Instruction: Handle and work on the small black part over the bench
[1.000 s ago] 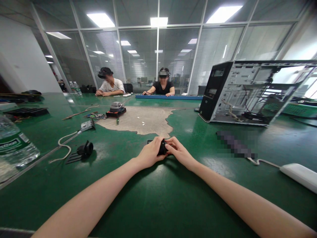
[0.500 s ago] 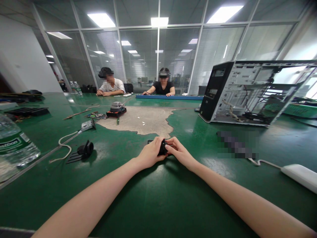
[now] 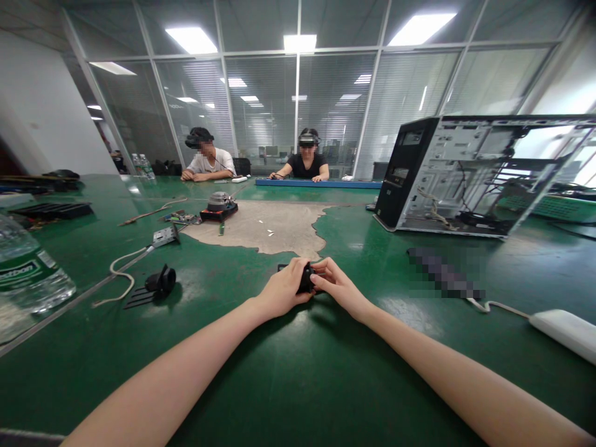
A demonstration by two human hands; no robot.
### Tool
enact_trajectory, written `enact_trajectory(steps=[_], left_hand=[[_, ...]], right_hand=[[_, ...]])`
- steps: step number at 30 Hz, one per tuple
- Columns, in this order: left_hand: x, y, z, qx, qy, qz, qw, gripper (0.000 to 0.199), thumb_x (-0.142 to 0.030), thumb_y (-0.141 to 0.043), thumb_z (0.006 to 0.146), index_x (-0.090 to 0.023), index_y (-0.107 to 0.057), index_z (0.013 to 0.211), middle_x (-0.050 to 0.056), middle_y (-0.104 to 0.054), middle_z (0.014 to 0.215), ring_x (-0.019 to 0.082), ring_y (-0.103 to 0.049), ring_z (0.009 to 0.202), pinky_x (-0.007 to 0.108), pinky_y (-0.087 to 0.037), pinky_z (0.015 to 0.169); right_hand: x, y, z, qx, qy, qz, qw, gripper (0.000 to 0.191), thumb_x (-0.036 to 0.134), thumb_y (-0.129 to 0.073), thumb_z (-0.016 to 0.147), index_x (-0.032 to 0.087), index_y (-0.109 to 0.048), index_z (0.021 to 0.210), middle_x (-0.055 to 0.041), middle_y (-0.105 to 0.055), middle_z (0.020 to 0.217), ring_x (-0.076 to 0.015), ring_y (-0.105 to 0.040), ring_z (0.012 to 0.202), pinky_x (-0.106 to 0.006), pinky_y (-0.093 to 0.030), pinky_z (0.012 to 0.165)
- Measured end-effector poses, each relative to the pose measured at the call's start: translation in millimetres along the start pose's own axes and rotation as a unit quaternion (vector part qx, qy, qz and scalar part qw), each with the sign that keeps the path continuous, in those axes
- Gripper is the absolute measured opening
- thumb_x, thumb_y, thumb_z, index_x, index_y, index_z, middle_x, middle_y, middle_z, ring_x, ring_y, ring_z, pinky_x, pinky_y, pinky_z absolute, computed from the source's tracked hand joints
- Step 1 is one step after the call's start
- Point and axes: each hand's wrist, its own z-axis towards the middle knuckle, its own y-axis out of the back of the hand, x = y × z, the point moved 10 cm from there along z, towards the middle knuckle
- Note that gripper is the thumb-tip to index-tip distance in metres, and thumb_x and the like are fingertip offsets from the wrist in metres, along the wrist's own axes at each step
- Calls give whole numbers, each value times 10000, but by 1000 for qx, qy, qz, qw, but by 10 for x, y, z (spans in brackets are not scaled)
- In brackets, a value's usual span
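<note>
Both my hands meet at the middle of the green table (image 3: 298, 372), closed on a small black part (image 3: 305, 279). My left hand (image 3: 284, 288) wraps it from the left and covers most of it; a dark edge shows beyond the knuckles. Pressed against its right side are the thumb and fingers of my right hand (image 3: 338, 282). The exact kind of the part is hidden by the fingers. To the left lies another black plastic piece (image 3: 161, 282) with a round collar and thin prongs.
An opened computer case (image 3: 465, 180) stands at right, with a blurred dark object (image 3: 442, 273) and a white power strip (image 3: 565, 332) nearer. At left are a water bottle (image 3: 28, 267) and a corded metal bracket (image 3: 165, 236). A heatsink fan (image 3: 220, 205) sits farther back. Two people sit opposite.
Almost nothing differs. My hands stay on the black part, with only a slight shift of the fingers and of the view.
</note>
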Motion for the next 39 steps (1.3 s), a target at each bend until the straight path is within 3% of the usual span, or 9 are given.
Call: enact_trajectory(steps=[8,14,19,27,29,32,39], left_hand=[[3,9,2,-2,3,-10,1000,549,-280,-588,686,-217,-282,1138,82,-428,1119,229,-507,977,390,-450,782],[-6,16,3,-1,6,-8,1000,559,-262,-585,682,-213,-277,1146,84,-420,1132,229,-507,971,390,-448,778],[-18,26,5,0,9,-13,1000,563,-269,-594,679,-222,-283,1145,80,-425,1126,230,-505,975,393,-445,782],[-2,38,-4,8,22,8,1000,596,-275,-601,679,-217,-262,1166,80,-416,1138,232,-509,970,391,-447,789],[-6,31,-6,8,19,10,1000,592,-273,-598,682,-212,-260,1164,80,-418,1134,231,-507,970,387,-451,783],[-8,23,-13,7,18,10,1000,573,-271,-589,689,-216,-261,1156,79,-414,1136,233,-501,978,391,-455,776],[-35,27,-23,3,8,5,1000,558,-268,-575,700,-212,-258,1156,90,-408,1142,235,-486,1002,400,-447,789]], right_hand=[[-106,48,19,-13,-18,-27,999,300,345,-544,742,212,-443,991,-33,-534,935,-145,-538,835,-330,-446,748],[12,-5,-18,11,-6,17,1000,259,293,-604,694,221,-441,882,-3,-536,900,-136,-541,819,-315,-448,744],[14,46,-27,-34,-28,35,998,234,316,-590,693,209,-462,857,-8,-534,861,-132,-536,772,-294,-453,684],[-53,390,-45,-138,-56,-3,989,263,327,-616,669,197,-499,865,8,-532,746,-115,-527,688,-279,-446,643],[-116,338,-21,-110,-73,10,991,282,346,-610,673,185,-522,888,-17,-568,805,-131,-552,741,-305,-455,690],[-122,114,49,-14,-57,15,998,330,353,-615,671,167,-553,936,-46,-605,896,-153,-575,810,-330,-452,758],[-154,36,119,18,-41,-39,998,251,363,-583,701,175,-523,856,-23,-603,831,-136,-578,735,-316,-465,710]])
